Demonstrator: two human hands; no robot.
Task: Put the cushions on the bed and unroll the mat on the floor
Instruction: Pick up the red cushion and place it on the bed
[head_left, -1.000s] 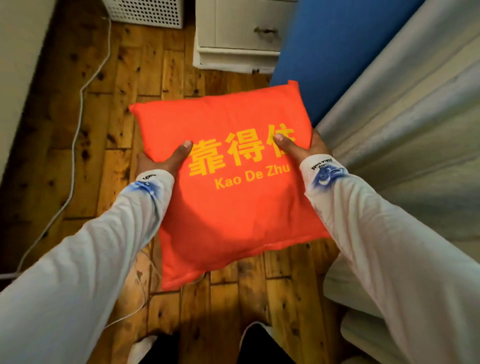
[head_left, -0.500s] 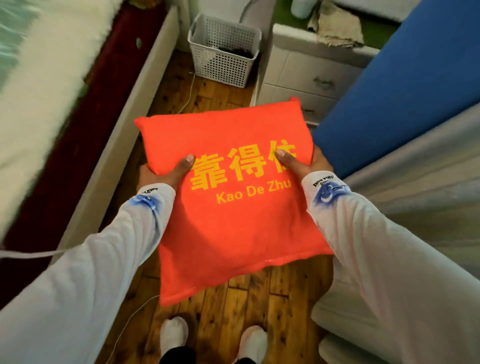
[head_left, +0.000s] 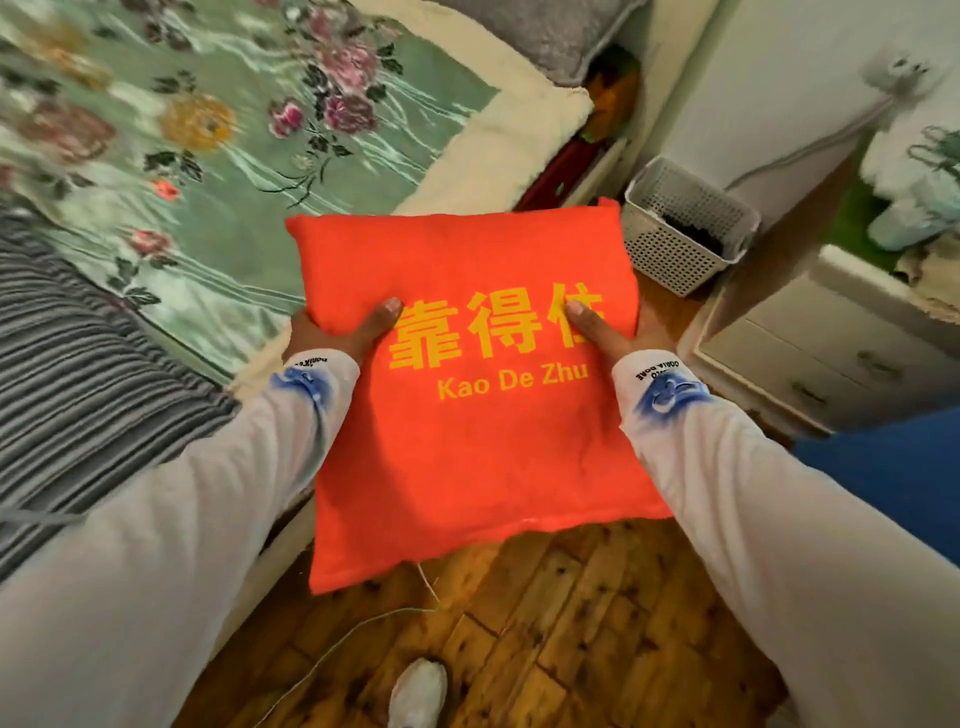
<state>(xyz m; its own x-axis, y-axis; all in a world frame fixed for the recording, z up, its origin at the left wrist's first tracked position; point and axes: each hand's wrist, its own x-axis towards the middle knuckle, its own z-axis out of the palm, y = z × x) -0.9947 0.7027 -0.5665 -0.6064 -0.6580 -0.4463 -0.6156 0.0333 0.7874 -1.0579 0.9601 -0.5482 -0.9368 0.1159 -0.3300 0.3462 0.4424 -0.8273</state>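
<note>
An orange cushion (head_left: 467, 452) with yellow lettering "Kao De Zhu" is held flat in front of me, above the wooden floor beside the bed. My left hand (head_left: 337, 332) grips its left edge, thumb on top. My right hand (head_left: 613, 332) grips its right edge the same way. The bed (head_left: 182, 156), with a green flowered cover and a cream border, fills the upper left. A striped grey blanket (head_left: 78, 389) lies on its near part. A blue mat (head_left: 893, 478) shows at the right edge, mostly hidden by my right arm.
A white perforated basket (head_left: 685, 228) stands on the floor beyond the cushion. A white drawer unit (head_left: 831, 353) is at the right. A thin cable (head_left: 363, 634) trails over the floorboards near my white shoe (head_left: 418, 696). A grey pillow (head_left: 545, 31) lies at the bed's head.
I have turned left toward the bed, cushion still in both hands. The bed cover now fills the left; the blue mat has slid to the right edge.
</note>
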